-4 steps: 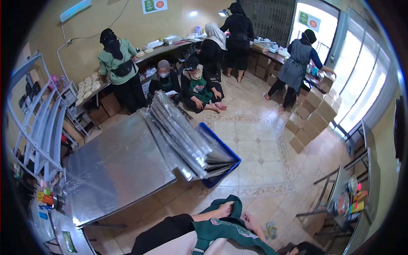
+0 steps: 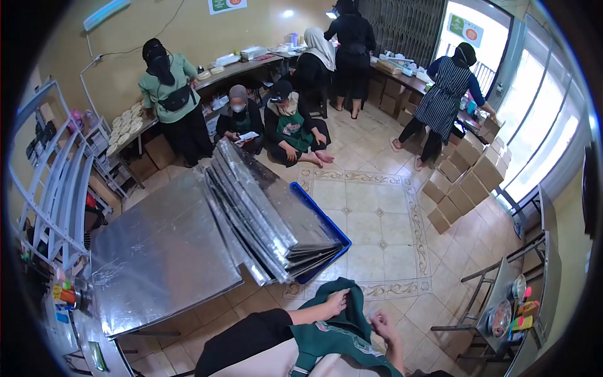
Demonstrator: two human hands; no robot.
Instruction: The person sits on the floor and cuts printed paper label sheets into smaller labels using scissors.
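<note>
At the bottom centre, my left hand [image 2: 338, 302] is closed on the edge of a dark green apron [image 2: 352, 342] that I am wearing, with the cloth raised in a fold. My right hand [image 2: 385, 327] is just right of that fold, its fingers bent together. A small pale spot shows at its fingertips, too blurred to name. Printed lettering on the apron's front is partly hidden by folds.
A metal-topped table [image 2: 163, 251] stands at left, with stacked metal trays [image 2: 251, 220] leaning over a blue crate [image 2: 344, 242]. Cardboard boxes [image 2: 468, 182] are piled at right. Two people sit on the floor; others work along the walls. A side table [image 2: 496, 314] holds bowls and bottles.
My left hand has raised the apron's edge slightly. My right hand has shifted right, away from the cloth. The head view has turned a little.
</note>
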